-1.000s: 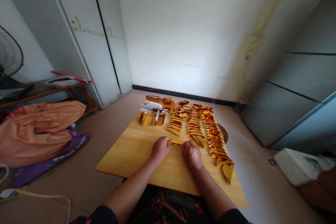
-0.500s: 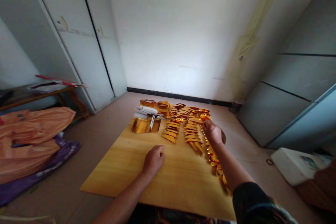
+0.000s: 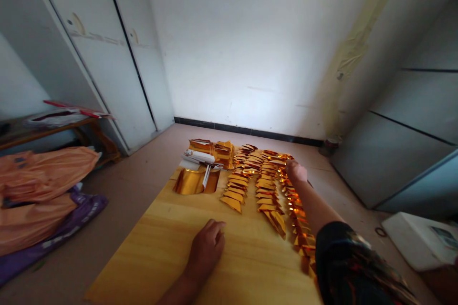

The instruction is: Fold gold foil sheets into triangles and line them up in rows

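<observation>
Folded pieces of gold foil paper (image 3: 266, 185) lie in overlapping rows on a wooden board (image 3: 153, 243). My left hand (image 3: 207, 245) rests on the board in front of the rows, its fingers curled closed, with nothing visible in it. My right hand (image 3: 296, 170) is at the far end of the rightmost row of folded foil (image 3: 295, 209). Its fingers are bent closed there, and whatever they hold, if anything, is hidden. A curved gold foil sheet (image 3: 188, 182) lies at the board's left side, with white paper strips (image 3: 206, 175) across it.
Stacked gold foil sheets (image 3: 224, 153) and a white paper roll (image 3: 199, 156) lie at the board's far left. Orange bags (image 3: 46, 171) are on the left, a white box (image 3: 422, 240) on the right. A wall (image 3: 229, 47) stands beyond the board.
The view has shifted slightly, so the board looks nearer. My right hand has moved a little outward along the right row. My left hand stays closed on the board.
</observation>
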The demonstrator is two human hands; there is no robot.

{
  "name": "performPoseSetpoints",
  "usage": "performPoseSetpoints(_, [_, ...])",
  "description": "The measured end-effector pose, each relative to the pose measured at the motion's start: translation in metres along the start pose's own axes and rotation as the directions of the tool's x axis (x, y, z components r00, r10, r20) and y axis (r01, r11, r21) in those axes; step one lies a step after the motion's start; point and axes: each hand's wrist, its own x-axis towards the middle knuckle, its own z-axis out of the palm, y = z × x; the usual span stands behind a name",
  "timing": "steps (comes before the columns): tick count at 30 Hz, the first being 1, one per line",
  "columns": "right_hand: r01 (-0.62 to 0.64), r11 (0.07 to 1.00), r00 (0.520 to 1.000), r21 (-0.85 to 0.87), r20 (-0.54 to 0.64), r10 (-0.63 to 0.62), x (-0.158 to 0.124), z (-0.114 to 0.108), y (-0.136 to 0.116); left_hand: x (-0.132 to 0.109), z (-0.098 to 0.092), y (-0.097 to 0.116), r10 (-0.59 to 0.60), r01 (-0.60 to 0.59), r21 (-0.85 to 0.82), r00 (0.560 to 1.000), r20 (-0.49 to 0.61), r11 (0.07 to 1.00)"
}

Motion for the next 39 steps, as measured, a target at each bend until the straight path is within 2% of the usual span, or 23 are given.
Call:
performPoseSetpoints(11, [0.024,0.999,0.998,-0.023,0.056,-0.023,0.028,0.017,-0.003,-0.008,-0.003,0.002,0.014,-0.014,0.008,1.000,0.022,1.000])
performPoseSetpoints(19, [0.007,0.999,0.998,-0.031,0.060,-0.005,0.032,0.022,-0.004,-0.012,0.000,-0.003,0.128,-0.128,-0.004,0.991,-0.025,0.992])
performPoseSetpoints(24, [-0.018,0.999,0.998,-0.034,0.059,0.020,0.032,0.026,-0.005,-0.013,0.000,-0.004,0.157,-0.156,0.008,0.987,-0.041,0.988])
performPoseSetpoints(34, [-0.013,1.000,0.999,-0.017,0.030,0.013,0.030,0.018,-0.002,-0.012,0.002,-0.004,0.159,-0.159,0.012,0.984,-0.082,0.987])
performPoseSetpoints(39, [-0.029,0.999,0.999,-0.012,-0.036,0.029,0.019,0.005,0.002,-0.011,0.003,-0.005,0.149,-0.148,0.008,0.988,-0.041,0.989])
